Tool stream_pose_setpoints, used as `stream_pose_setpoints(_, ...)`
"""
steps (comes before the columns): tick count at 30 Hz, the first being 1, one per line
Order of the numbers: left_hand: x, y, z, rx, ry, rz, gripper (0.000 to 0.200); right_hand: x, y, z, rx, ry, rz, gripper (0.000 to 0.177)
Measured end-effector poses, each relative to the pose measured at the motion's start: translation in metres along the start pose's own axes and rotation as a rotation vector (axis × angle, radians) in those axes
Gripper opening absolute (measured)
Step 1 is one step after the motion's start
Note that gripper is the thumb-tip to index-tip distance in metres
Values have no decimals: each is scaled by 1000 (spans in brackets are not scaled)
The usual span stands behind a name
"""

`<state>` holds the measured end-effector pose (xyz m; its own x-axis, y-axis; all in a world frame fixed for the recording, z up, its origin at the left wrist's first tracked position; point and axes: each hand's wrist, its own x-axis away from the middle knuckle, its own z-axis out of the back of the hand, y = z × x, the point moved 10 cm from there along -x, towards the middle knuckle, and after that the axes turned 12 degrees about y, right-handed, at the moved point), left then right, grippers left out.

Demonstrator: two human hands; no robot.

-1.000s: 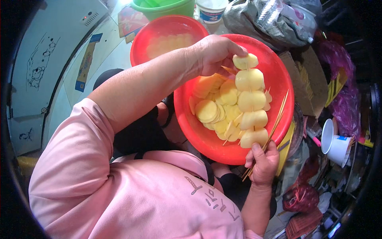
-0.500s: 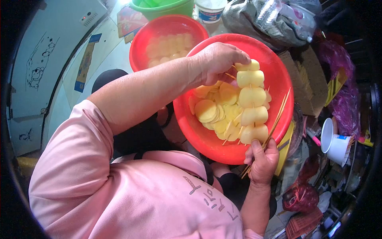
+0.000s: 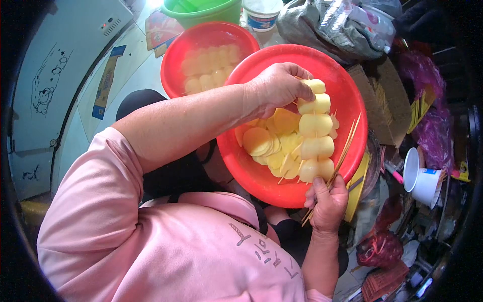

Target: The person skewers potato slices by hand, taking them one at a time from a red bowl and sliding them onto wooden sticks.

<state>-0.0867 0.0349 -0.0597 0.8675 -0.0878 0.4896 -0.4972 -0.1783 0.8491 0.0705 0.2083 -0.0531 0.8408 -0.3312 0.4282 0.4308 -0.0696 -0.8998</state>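
Note:
My left hand [image 3: 284,89] is closed at the upper end of a skewer of potato slices [image 3: 316,125], pale yellow pieces threaded in a row. At its lower end my right hand [image 3: 328,200] has thumb and fingers closed, holding several thin bamboo skewers [image 3: 347,148] and touching the last slices. The row hangs over a large red basin [image 3: 246,187]. Loose round potato slices [image 3: 257,141] lie in the basin beneath my left hand. More threaded slices show partly behind the held row.
A second red basin [image 3: 173,65] behind holds rows of threaded slices [image 3: 209,63]. Beyond stand a green tub [image 3: 216,14] and a white bucket [image 3: 262,15]. To the right are a cardboard box [image 3: 380,100], a tipped white tub [image 3: 427,183] and a red net bag [image 3: 380,250].
My left hand has come slightly down toward the right hand at the top of the potato row. The right hand keeps its hold, and the view has shifted a little.

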Motion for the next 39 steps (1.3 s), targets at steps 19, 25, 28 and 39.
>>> stream_pose_setpoints(19, -12, -35, -19, -1443, -112, -526, 42, -13, 16, 41, -68, 133, -199, 17)
stream_pose_setpoints(25, -3, -44, -28, -1584, -157, -595, 29, -10, -2, 55, 543, 131, -58, 21)
stream_pose_setpoints(28, -3, -50, -33, -1598, -209, -692, 30, -13, 1, 66, 595, 176, 50, 23)
stream_pose_setpoints(39, 4, -55, -38, -1632, -271, -776, 27, 1, -6, 14, 373, -46, 39, 23)
